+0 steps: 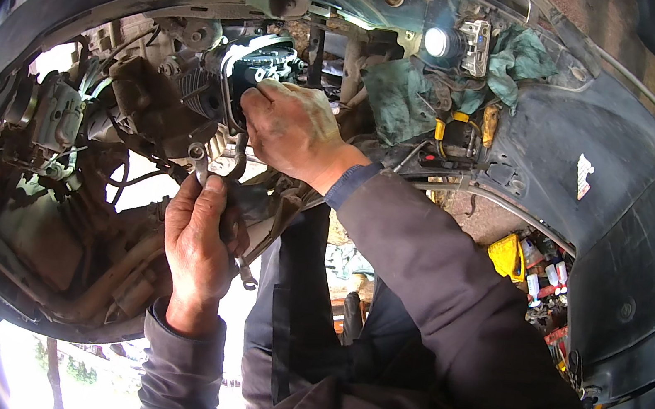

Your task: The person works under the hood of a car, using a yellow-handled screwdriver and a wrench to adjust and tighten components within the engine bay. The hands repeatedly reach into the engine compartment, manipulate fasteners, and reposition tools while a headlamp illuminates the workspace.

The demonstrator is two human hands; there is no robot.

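Note:
My left hand (199,241) is closed around a metal wrench (198,154). The ring end points up toward the engine parts, while its other end (246,281) sticks out below my fingers. My right hand (294,129) reaches in higher up, with its fingers curled at a brightly lit black and metal engine part (264,62). Whatever its fingertips grip is hidden behind the hand. A curved dark hose (239,157) runs just below my right hand, close to the wrench's ring end.
A lit work lamp (444,43) stands on the dark car body panel (600,168). Around it lie green rags (396,101), a yellow-handled tool (489,125) and other hand tools. At lower right are a yellow container (508,257) and several small bottles. Pipes and cables crowd the engine bay at left.

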